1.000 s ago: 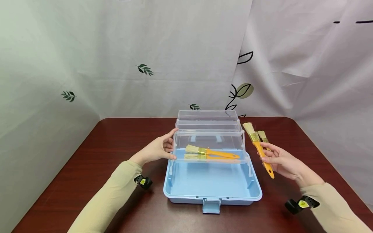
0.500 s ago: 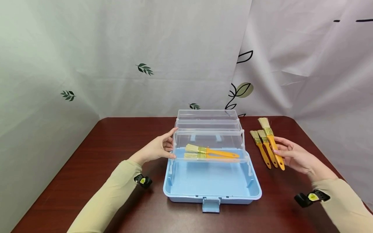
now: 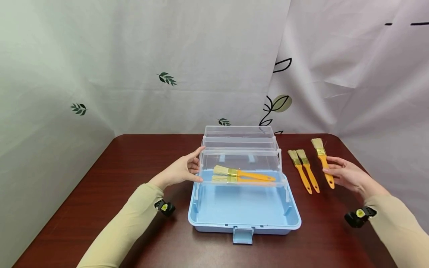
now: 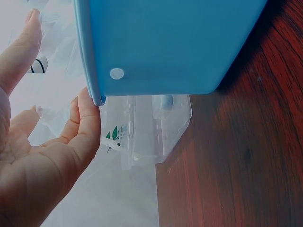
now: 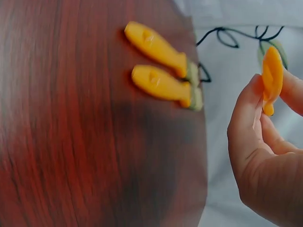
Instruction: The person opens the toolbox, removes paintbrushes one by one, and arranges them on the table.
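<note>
My right hand point(image 3: 346, 174) pinches a paintbrush point(image 3: 323, 158) by its orange handle, bristles pointing away, right of two paintbrushes point(image 3: 304, 171) lying side by side on the table. In the right wrist view the held handle point(image 5: 271, 78) sits between thumb and fingers. At the left side of an opened light-blue toolbox point(image 3: 241, 212), my left hand point(image 3: 177, 171) touches the raised clear tray point(image 3: 241, 158) with spread fingers. The left wrist view has its fingers point(image 4: 85, 118) against the blue rim. Two more paintbrushes point(image 3: 246, 176) lie crosswise in the tray's front compartment.
The toolbox's front latch point(image 3: 242, 236) hangs down. A dark red wooden table point(image 3: 154, 152) holds everything, with pale cloth walls point(image 3: 201, 56) printed with leaves behind and at the sides.
My right hand has carried its paintbrush from beside the toolbox rightward, past the two lying brushes. They were partly covered before and now show fully. My left hand has stayed in place.
</note>
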`<action>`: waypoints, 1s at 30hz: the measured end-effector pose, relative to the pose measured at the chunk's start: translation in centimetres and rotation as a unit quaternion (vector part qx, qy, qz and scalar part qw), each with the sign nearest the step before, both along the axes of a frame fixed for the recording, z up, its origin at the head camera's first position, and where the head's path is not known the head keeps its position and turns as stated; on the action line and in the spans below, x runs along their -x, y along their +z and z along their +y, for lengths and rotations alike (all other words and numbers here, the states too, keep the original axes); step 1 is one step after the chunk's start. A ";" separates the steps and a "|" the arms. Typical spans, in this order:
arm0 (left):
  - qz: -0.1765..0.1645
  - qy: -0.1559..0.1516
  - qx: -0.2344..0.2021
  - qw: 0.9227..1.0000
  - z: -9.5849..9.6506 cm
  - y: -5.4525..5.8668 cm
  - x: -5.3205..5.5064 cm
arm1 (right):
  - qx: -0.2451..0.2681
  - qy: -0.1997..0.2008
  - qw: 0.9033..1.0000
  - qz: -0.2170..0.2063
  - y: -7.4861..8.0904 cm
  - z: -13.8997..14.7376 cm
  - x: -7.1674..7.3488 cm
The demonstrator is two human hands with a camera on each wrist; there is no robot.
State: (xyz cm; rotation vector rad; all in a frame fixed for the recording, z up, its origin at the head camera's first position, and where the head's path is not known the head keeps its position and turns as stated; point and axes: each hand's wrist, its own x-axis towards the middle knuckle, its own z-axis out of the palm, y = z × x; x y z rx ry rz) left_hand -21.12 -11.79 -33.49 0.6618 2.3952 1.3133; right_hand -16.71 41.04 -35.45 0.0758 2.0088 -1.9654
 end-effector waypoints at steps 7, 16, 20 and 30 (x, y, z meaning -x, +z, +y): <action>0.000 -0.005 0.000 1.000 0.1 -0.1 0.2 | -0.149 -0.011 0.989 0.010 -0.8 0.4 0.7; -0.003 -0.005 -0.005 1.000 0.0 -0.1 0.2 | -0.272 -0.002 0.962 0.015 -1.4 0.1 1.2; -0.006 -0.005 -0.007 1.000 0.0 -0.1 0.1 | -0.314 -0.002 0.949 0.019 -1.7 0.2 1.4; -0.009 -0.004 -0.009 1.000 0.1 0.0 0.1 | -0.346 -0.003 0.938 0.010 -2.0 -0.4 2.1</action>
